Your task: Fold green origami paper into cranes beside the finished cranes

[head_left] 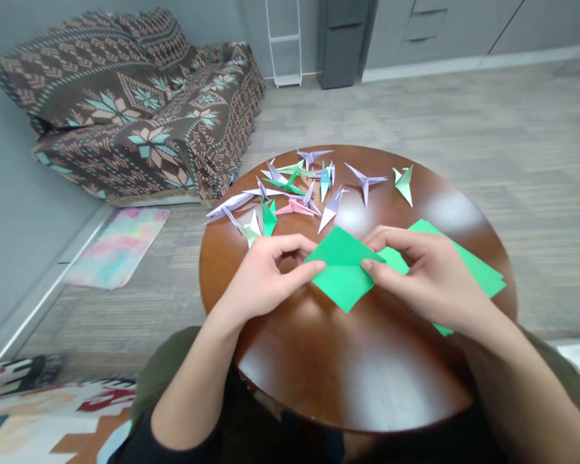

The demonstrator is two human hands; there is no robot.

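Observation:
A green square of paper (344,270) lies folded on the round brown table (319,361), turned like a diamond. My left hand (265,277) pinches its left corner between thumb and fingers. My right hand (425,274) pinches its right corner, fingers closed on the edge. Under my right hand lies a stack of green paper sheets (478,270).
Several folded paper cranes (294,190) in purple, green, pink and blue are scattered across the far half of the table; one green crane (405,183) sits apart at the right. A patterned sofa (125,96) stands at the back left, a pastel mat (116,248) on the floor.

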